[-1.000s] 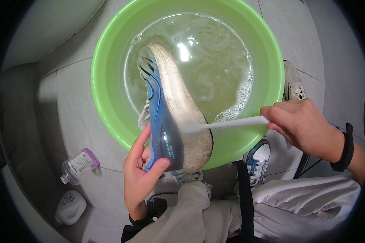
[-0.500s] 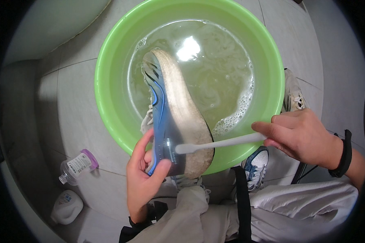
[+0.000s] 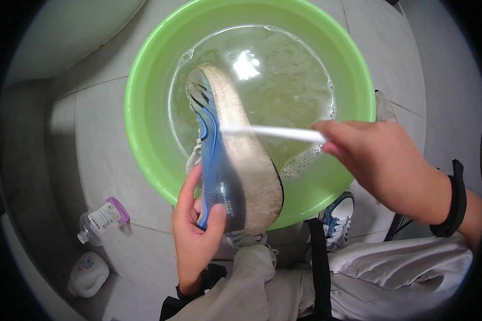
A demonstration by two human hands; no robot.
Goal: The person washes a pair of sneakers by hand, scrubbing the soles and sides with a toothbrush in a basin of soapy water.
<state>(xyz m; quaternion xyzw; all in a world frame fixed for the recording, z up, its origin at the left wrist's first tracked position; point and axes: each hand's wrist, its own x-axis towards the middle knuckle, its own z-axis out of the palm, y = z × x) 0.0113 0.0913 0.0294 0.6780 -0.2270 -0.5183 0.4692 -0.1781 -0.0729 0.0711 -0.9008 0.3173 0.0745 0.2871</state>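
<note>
My left hand (image 3: 197,235) grips a blue sneaker (image 3: 251,176) by its heel end, thumb on the blue side and fingers behind it. The shoe is tilted so its off-white, dirt-stained sole edge shows, toe pointing away from me. Its white laces hang at the left. In my right hand (image 3: 383,163) is a white long-handled brush (image 3: 284,132), fingers closed round the handle's end. The brush head lies against the sole edge near the shoe's middle, smeared by motion; its bristles are hidden. Below the shoe stands a green basin (image 3: 139,134) of cloudy, sudsy water (image 3: 289,85).
A clear bottle with a purple base (image 3: 102,220) and a white jug-shaped bottle (image 3: 89,274) lie on the grey tiled floor (image 3: 104,155) at left. Another shoe (image 3: 384,109) is partly hidden right of the basin. My own shoe (image 3: 339,219) is near its front rim.
My right hand has moved the brush away from me, from the shoe's heel area to about its middle. My left hand still holds the sneaker in nearly the same place.
</note>
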